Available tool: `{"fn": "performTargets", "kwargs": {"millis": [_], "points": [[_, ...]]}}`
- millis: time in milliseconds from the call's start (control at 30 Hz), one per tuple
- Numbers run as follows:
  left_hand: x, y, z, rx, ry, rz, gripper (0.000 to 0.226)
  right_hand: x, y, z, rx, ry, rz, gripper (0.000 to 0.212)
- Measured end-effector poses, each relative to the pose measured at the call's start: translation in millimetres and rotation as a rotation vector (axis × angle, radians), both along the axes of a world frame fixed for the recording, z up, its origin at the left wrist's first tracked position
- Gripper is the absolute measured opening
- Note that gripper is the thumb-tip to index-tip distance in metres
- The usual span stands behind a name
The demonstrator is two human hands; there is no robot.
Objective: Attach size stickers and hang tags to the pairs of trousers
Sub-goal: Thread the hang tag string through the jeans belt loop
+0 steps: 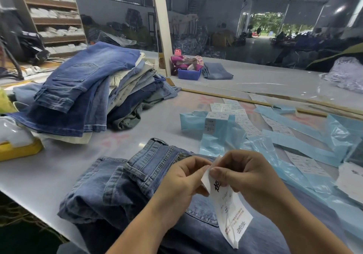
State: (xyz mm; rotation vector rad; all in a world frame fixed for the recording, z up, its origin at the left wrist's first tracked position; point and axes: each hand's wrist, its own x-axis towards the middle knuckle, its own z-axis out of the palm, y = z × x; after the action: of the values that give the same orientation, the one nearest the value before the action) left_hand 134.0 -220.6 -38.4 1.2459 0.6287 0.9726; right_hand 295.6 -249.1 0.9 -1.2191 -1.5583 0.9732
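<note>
Nearest, both hands meet over a folded pair of blue jeans point(125, 187) lying at the near edge of the grey worktable point(49, 173). The left hand point(182, 177) pinches the upper corner of a white printed hang tag point(229, 214) between thumb and curled fingers; the right hand point(241, 173) pinches the same top edge from the other side, thumb pressed on the tag's face. The tag hangs tilted down over the denim. Bare table surface lies open to the left of the jeans and between them and a tall, slumped stack of folded trousers point(88, 92) farther back on the left. A yellow tray point(19, 149) sits at the left edge. To the right, pale blue backing strips point(294, 141) and sheets of white size stickers point(245, 124) spread up to a wooden rail point(225, 96) bounding the table. Beyond the rail, a second surface carries a blue bin point(189, 74) and folded jeans point(217, 71). Wooden shelving point(53, 14) stands far left; the hall opens onto trees at the far right.
</note>
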Motion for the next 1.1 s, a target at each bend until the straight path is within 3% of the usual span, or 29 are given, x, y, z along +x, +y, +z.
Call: {"fn": "performTargets", "kwargs": {"millis": [167, 300, 600, 700, 933, 1100], "points": [[-9, -1, 3, 0.221, 0.312, 0.104, 0.016, -4, 7, -5, -0.05, 0.011, 0.007, 0.01], [-15, 2, 6, 0.177, 0.295, 0.097, 0.017, -13, 16, -4, -0.072, 0.068, 0.021, 0.013], [-28, 6, 3, -0.098, 0.008, -0.103, 0.011, -22, 24, 5, -0.217, 0.217, 0.165, 0.027], [-31, 9, 4, -0.097, -0.027, -0.172, 0.012, -21, 25, 8, -0.212, 0.201, 0.178, 0.03], [-27, 11, 7, -0.012, 0.088, -0.108, 0.014, -24, 21, -2, -0.181, 0.243, 0.121, 0.033], [-29, 8, 14, 0.079, 0.341, -0.009, 0.019, -25, 18, 0, -0.026, -0.022, 0.106, 0.024]]}}
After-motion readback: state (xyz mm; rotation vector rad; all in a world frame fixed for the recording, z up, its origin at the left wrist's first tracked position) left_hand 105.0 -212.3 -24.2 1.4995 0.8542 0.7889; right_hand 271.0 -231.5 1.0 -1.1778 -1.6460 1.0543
